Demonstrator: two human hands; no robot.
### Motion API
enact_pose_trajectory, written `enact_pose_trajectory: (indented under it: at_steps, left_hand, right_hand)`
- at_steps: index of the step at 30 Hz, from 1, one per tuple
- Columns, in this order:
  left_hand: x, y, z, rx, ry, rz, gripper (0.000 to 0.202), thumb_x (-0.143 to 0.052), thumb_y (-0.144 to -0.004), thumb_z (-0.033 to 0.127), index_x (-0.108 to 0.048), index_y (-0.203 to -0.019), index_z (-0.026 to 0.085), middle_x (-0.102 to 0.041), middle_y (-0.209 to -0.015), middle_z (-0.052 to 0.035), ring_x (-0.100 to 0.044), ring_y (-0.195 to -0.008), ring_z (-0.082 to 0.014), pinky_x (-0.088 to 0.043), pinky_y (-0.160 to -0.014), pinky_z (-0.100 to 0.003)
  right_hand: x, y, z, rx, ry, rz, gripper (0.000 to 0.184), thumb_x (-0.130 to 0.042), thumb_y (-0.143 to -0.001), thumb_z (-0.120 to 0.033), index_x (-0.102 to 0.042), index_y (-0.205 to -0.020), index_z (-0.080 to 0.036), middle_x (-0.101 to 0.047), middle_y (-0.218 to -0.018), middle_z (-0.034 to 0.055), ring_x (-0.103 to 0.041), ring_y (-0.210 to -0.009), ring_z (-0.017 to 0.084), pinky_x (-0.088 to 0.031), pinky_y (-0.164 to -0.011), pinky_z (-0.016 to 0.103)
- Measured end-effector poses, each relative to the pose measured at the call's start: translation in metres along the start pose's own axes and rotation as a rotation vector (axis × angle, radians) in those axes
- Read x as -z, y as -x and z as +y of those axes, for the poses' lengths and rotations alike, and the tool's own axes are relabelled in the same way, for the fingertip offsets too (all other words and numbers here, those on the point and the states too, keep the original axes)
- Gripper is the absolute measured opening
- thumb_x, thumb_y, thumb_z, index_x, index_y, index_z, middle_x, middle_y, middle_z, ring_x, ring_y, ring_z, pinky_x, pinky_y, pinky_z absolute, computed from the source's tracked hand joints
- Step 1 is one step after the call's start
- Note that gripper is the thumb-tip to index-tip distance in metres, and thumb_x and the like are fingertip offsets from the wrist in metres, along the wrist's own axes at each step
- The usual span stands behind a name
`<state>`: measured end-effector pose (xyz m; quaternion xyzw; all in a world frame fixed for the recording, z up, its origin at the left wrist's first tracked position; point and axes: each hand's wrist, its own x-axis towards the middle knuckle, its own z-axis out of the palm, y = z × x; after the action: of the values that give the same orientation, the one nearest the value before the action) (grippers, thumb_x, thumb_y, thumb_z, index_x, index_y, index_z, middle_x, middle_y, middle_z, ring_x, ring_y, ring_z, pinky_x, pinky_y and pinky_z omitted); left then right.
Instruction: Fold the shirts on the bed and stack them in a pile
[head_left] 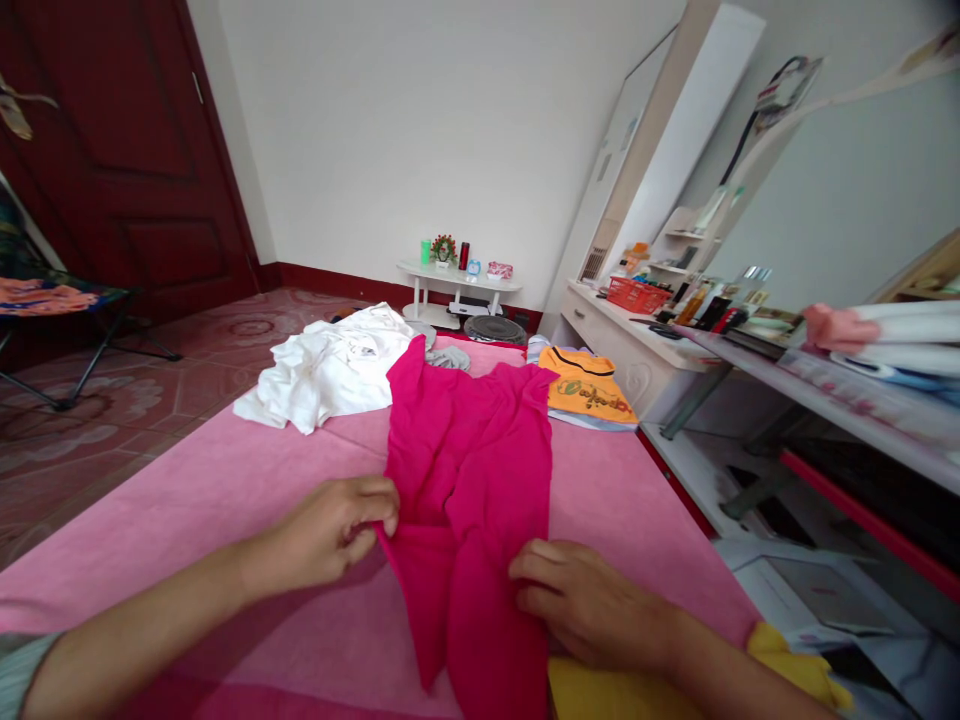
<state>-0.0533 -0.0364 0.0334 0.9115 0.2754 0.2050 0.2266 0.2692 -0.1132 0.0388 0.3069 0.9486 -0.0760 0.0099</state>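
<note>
A bright pink garment [480, 450] lies lengthwise in front of me on a light pink bed cover [300, 520], rumpled in its upper half. Its exact kind is hard to make out. My left hand [341, 525] is closed, pinching the garment's left edge between thumb and fingers and lifting it slightly. At the right edge, my right hand [574, 600] has its fingers curled onto the cloth; the thumb is mostly hidden. Beneath my right forearm lies some yellow cloth [622, 690].
A heap of white clothing [337, 365] lies at the far left of the bed. Folded clothes topped by an orange shirt [585, 385] sit at the far right. A white dresser [615, 325] and a cluttered glass shelf [825, 400] stand along the right side.
</note>
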Motion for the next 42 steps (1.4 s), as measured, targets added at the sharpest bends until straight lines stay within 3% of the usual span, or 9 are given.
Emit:
enact_pose_trajectory:
  at_steps: [4, 8, 15, 21, 24, 29, 35, 38, 42]
  left_hand:
    - [0.004, 0.002, 0.002, 0.036, 0.03, 0.026, 0.031, -0.037, -0.056, -0.002, -0.052, -0.074, 0.019, -0.053, -0.073, 0.0019, -0.051, -0.07, -0.0128, -0.037, -0.066, -0.022]
    - [0.022, 0.006, -0.005, 0.128, 0.145, 0.099, 0.02, -0.036, -0.058, 0.006, -0.049, -0.067, 0.019, -0.054, -0.066, 0.0015, -0.05, -0.065, -0.0142, -0.038, -0.064, -0.024]
    - [0.074, 0.032, -0.035, 0.376, 0.396, 0.335, 0.021, -0.047, -0.075, 0.031, -0.045, -0.058, 0.018, -0.058, -0.064, 0.0005, -0.054, -0.069, -0.0156, -0.043, -0.07, -0.028]
    - [0.072, 0.056, -0.058, 0.455, 0.742, 0.536, 0.033, -0.053, -0.08, 0.037, -0.04, -0.058, 0.017, -0.045, -0.057, 0.0034, -0.045, -0.063, -0.0113, -0.037, -0.064, -0.025]
    - [0.058, 0.065, -0.069, 0.514, 0.786, 0.51, 0.032, -0.055, -0.079, 0.037, -0.04, -0.059, 0.017, -0.045, -0.056, 0.0033, -0.043, -0.061, -0.0116, -0.036, -0.062, -0.024]
    - [0.049, 0.071, -0.073, 0.54, 0.633, 0.271, 0.036, -0.051, -0.076, 0.043, -0.042, -0.053, 0.017, -0.045, -0.051, 0.0024, -0.04, -0.055, -0.0118, -0.034, -0.058, -0.025]
    - [0.088, 0.066, -0.041, 0.545, 0.564, 0.362, 0.036, -0.045, -0.078, 0.042, -0.039, -0.053, 0.018, -0.043, -0.054, 0.0022, -0.037, -0.056, -0.0115, -0.033, -0.057, -0.024]
    - [0.085, 0.072, -0.032, 0.584, 0.426, 0.302, 0.038, -0.046, -0.075, 0.047, -0.042, -0.051, 0.018, -0.045, -0.052, 0.0004, -0.039, -0.054, -0.0131, -0.035, -0.055, -0.025]
    - [0.056, 0.076, -0.033, 0.618, 0.11, 0.421, 0.034, -0.053, -0.067, 0.053, -0.055, -0.058, 0.02, -0.052, -0.052, -0.0017, -0.049, -0.062, -0.0187, -0.04, -0.058, -0.027]
  right_hand:
    - [-0.005, -0.005, -0.001, -0.077, -0.136, 0.096, 0.012, -0.046, -0.081, -0.01, -0.053, -0.083, -0.019, -0.061, -0.088, 0.0035, -0.052, -0.083, 0.016, -0.041, -0.075, 0.028]
    - [0.016, 0.008, 0.002, -0.226, -0.579, 0.369, 0.024, -0.042, -0.064, -0.001, -0.046, -0.077, -0.021, -0.064, -0.103, 0.0047, -0.056, -0.096, 0.018, -0.041, -0.083, 0.03]
    - [0.054, 0.047, 0.024, -0.343, -1.028, 0.614, 0.006, -0.049, -0.076, -0.023, -0.046, -0.071, -0.021, -0.068, -0.103, 0.0119, -0.058, -0.104, 0.028, -0.037, -0.091, 0.043]
    - [0.037, 0.065, 0.022, -0.498, -1.302, 0.683, 0.007, -0.052, -0.07, -0.025, -0.046, -0.07, -0.02, -0.068, -0.091, 0.0102, -0.061, -0.081, 0.025, -0.042, -0.071, 0.035]
    - [0.022, 0.068, 0.021, -0.552, -1.363, 0.627, 0.011, -0.053, -0.068, -0.027, -0.043, -0.068, -0.021, -0.065, -0.082, 0.0069, -0.058, -0.07, 0.021, -0.04, -0.063, 0.031]
    - [0.022, 0.069, 0.02, -0.581, -1.177, 0.382, 0.012, -0.053, -0.066, -0.028, -0.045, -0.065, -0.02, -0.064, -0.076, 0.0068, -0.056, -0.071, 0.022, -0.039, -0.062, 0.03]
    - [0.053, 0.075, 0.015, -0.565, -1.242, 0.526, 0.018, -0.055, -0.065, -0.03, -0.039, -0.062, -0.022, -0.057, -0.059, 0.0028, -0.049, -0.055, 0.017, -0.033, -0.052, 0.027]
    - [0.042, 0.078, 0.016, -0.564, -1.223, 0.386, 0.012, -0.051, -0.063, -0.025, -0.04, -0.062, -0.021, -0.053, -0.057, 0.0005, -0.045, -0.053, 0.015, -0.03, -0.051, 0.026]
    - [0.024, 0.069, 0.013, -0.593, -1.054, 0.11, 0.005, -0.046, -0.059, -0.014, -0.047, -0.062, -0.018, -0.044, -0.057, -0.0034, -0.039, -0.055, 0.011, -0.027, -0.052, 0.023]
